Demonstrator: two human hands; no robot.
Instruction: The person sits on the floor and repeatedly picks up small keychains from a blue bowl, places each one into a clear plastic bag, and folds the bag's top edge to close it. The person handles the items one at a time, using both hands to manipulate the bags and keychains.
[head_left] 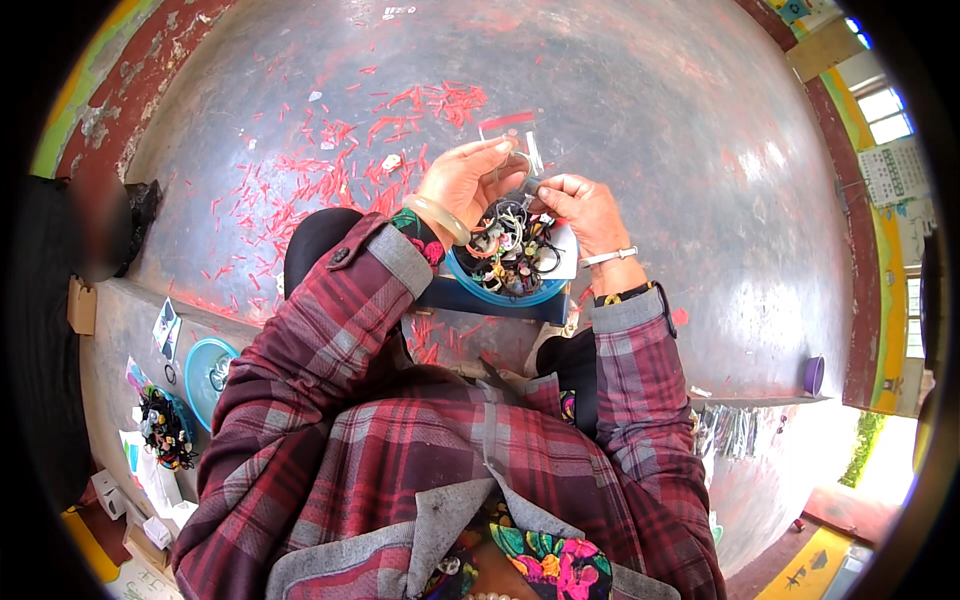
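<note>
My left hand [462, 187] is curled above a blue bowl [520, 298], its fingers closed on a thin pale cord loop [522, 160]. Close beside it, my right hand [590, 212] pinches at a small greyish piece too small to make out. Piled in the bowl are dark cord bands [512, 250] with coloured and white bits among them. The bowl sits in front of me on a dark blue stand [485, 299], with a white sheet or card [568, 252] at its right. Beyond my fingertips there is a clear strip with a red edge [508, 121].
Red scraps [320, 185] lie scattered over the grey floor, mostly ahead and to the left. A light-blue basin [208, 375] and a heap of dark cords [165, 428] stand at lower left. A purple cup [814, 375] is at right. Another person [50, 330] is at the left edge.
</note>
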